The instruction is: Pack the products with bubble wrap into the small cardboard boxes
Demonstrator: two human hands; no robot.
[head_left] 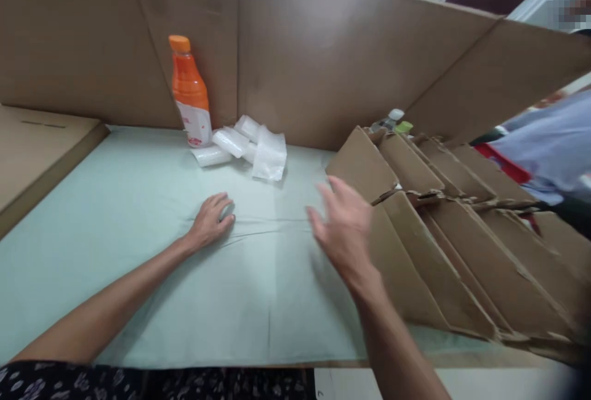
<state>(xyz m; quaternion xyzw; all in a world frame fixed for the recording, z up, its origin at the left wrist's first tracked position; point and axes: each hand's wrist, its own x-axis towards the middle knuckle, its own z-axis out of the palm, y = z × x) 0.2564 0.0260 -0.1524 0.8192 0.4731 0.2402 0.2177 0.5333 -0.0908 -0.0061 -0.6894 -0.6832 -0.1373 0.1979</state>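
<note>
Unclenched, thumb parted from curled fingers, your left hand (211, 223) rests on the pale green cloth (138, 184); beyond it stands an orange plastic bottle with a white label (191, 95), then a heap of translucent white plastic rolls (269, 152); your right hand (344, 221) (a little blurred) spreads its fingers just beside the brown cardboard divider grid (462, 252)

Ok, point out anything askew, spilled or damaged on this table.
The cardboard divider at the right looks skewed, its panels slanted and edges ragged. The pale cloth is creased between the left hand and right hand. No spill shows.
</note>
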